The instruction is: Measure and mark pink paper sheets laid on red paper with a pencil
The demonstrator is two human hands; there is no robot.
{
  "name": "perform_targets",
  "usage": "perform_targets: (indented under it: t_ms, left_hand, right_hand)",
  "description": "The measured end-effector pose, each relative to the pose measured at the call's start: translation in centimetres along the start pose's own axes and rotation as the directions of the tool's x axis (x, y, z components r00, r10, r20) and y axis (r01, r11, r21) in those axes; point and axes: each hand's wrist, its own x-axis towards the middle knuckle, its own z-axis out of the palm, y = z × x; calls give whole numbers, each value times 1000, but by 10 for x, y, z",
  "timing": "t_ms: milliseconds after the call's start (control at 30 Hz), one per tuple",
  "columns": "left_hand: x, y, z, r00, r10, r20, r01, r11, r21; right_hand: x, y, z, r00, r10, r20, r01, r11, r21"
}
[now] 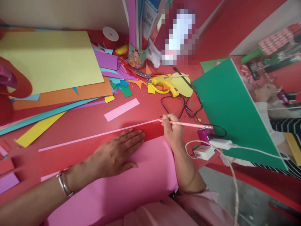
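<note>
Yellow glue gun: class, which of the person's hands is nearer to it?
Right. The right hand, gripping a thin pink stick, is below the glue gun; the left hand lies flat on the pink sheet, lower and further left.

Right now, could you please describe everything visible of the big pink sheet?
The pink sheet is plain, bright, matte, seemingly thin paper or foam. It lies flat on the red table, close to the person. The left hand lies flat across its upper edge; the right hand, gripping a striped stick, rests at its upper right corner.
</note>
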Motion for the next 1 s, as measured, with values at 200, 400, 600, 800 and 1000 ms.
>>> perform_targets:
  t_ms: [200, 400, 600, 800, 1000]
  left_hand:
    - [1, 0, 0, 1000, -2, 12, 2, 1000, -20]
    - [-1, -1, 4, 1000, -8, 19, 9, 999, -46]
    - [-3, -1, 5, 998, -32, 48, 35, 997, -62]
    - [-3, -2, 6, 997, -36, 62, 40, 997, -64]
    - [-3, -2, 5, 998, -37, 51, 41, 997, -69]
  right_hand:
    - [-6, -1, -1, 997, -23, -75, 25, 999, 24]
    - [-15, -25, 6, 983, -173, 63, 167, 982, 93]
    - [-10, -26, 19, 968, -186, 170, 182, 983, 38]
    - [-9, -24, 19, 968, -173, 183, 172, 985, 19]
    - [-10, -25, 19, 968, -170, 185, 170, 985, 14]
